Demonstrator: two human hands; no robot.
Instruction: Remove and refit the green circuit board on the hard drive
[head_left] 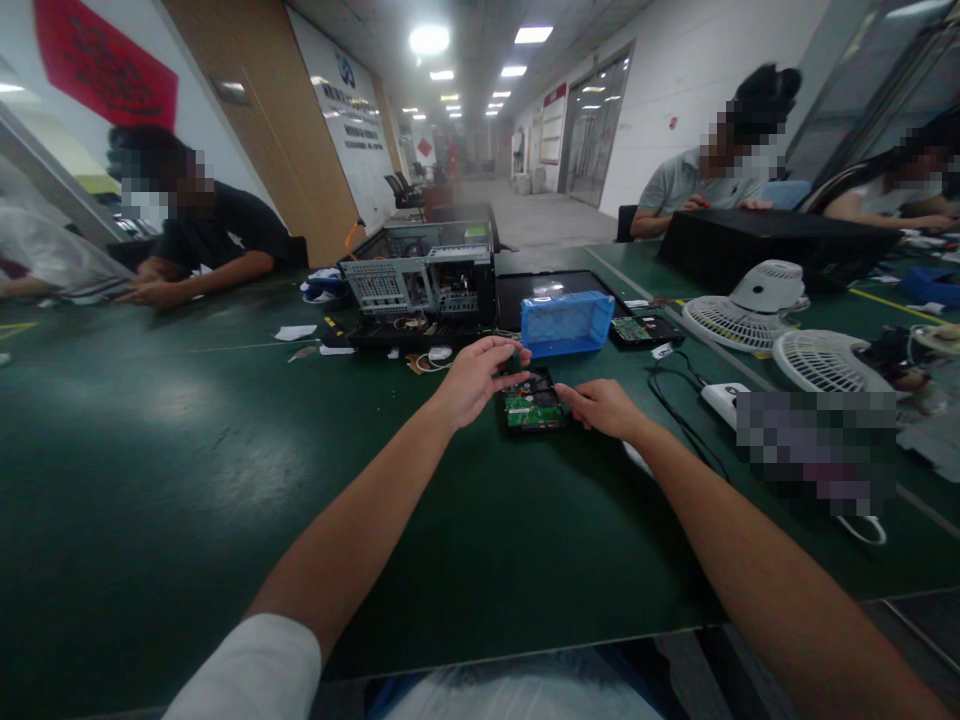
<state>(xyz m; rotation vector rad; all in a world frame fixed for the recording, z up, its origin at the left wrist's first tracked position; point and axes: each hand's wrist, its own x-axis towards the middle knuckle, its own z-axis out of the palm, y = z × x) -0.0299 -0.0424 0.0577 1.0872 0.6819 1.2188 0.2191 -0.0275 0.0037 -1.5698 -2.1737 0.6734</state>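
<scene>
A hard drive (529, 408) lies on the dark green table (187, 450) with its green circuit board facing up. My left hand (480, 375) hovers over its far left corner, fingers curled around a small dark tool handle (512, 358) that points down at the drive. My right hand (604, 407) rests on the drive's right edge, fingers bent and pressed against it. Both forearms reach in from the near edge.
A blue plastic bin (566, 322) and an open computer case (420, 280) stand just beyond. A second drive (643, 330), two white fans (750, 305), a black cable (675, 395) and a black box (772, 248) lie to the right. Other people sit left and right.
</scene>
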